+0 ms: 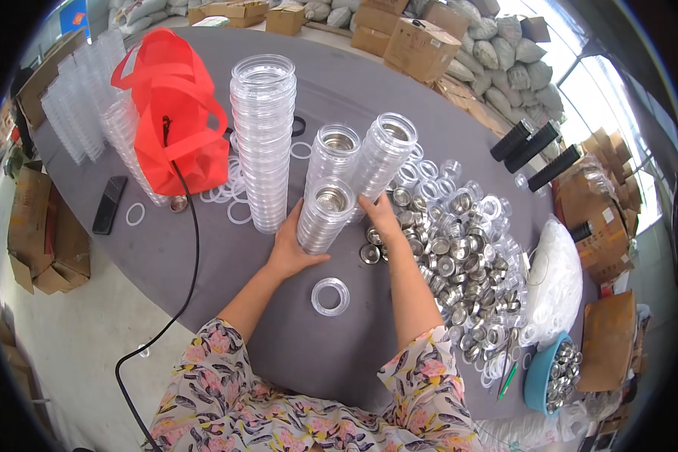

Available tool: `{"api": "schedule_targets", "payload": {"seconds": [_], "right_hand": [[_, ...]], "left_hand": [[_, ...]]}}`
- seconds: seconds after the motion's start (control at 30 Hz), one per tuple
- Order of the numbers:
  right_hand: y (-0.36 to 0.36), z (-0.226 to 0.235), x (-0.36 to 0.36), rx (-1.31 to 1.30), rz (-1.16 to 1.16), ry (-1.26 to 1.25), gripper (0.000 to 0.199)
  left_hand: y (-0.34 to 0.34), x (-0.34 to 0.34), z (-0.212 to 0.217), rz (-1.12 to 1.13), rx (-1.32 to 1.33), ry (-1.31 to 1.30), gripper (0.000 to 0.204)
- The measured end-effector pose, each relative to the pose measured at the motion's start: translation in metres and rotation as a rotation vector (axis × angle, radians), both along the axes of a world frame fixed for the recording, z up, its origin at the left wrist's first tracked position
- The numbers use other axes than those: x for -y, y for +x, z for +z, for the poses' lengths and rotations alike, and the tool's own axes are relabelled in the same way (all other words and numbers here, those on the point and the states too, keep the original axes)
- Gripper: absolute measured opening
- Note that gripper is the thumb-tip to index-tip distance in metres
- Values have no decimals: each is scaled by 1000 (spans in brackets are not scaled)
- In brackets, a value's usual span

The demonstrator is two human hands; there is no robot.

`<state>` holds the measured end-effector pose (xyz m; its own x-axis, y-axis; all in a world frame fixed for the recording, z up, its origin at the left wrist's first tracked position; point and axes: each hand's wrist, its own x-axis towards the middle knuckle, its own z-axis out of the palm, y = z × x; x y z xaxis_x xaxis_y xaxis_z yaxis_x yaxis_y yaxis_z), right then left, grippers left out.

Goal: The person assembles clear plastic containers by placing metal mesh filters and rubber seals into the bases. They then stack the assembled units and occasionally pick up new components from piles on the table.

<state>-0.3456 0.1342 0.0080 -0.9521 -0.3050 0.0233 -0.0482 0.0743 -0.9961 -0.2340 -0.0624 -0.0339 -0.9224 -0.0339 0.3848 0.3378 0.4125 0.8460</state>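
From where I stand, both of the person's bare forearms reach out over the grey tablecloth (pixel 294 354), elbows apart and hands drawn inward, with flowered sleeves (pixel 422 365) ending around the elbows. The tall stack (pixel 262 151) of clear rings stands just beyond the left hand (pixel 288 247), which comes up on the person's side of it. That hand is curled about the near short stack (pixel 322 227), to the right of the tall stack and closer to the person: the thumb lies across the lower front, the fingers run up the left side, and their tips are partly lost to me.

The right hand (pixel 383 217) is farther right of the tall stack, its forearm slanting inward. It is pressed to the lower part of the right short stack (pixel 382 157), thumb against the near face, the other fingers mostly hidden behind, so I cannot tell how tightly they close. That stack looks slanted; I can't judge its real tilt. The back short stack (pixel 331 160) stands between it and the tall stack.

A loose ring (pixel 316 298) lies to the right and nearer the person than the tall stack. Farther right of that stack spreads a pile of metal caps (pixel 459 264); left of it sits a red bag (pixel 177 143).
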Motion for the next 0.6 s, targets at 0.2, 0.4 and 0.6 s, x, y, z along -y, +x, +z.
{"api": "schedule_targets", "payload": {"seconds": [0.2, 0.4, 0.6], "right_hand": [[1, -3, 1, -19, -29, -29, 67], [10, 9, -3, -169, -87, -68, 75], [46, 35, -25, -569, -412, -154, 72]], "left_hand": [[12, -6, 8, -9, 105, 174, 124], [17, -8, 5, 13, 135, 165, 123], [70, 18, 17, 177, -21, 61, 102]]}}
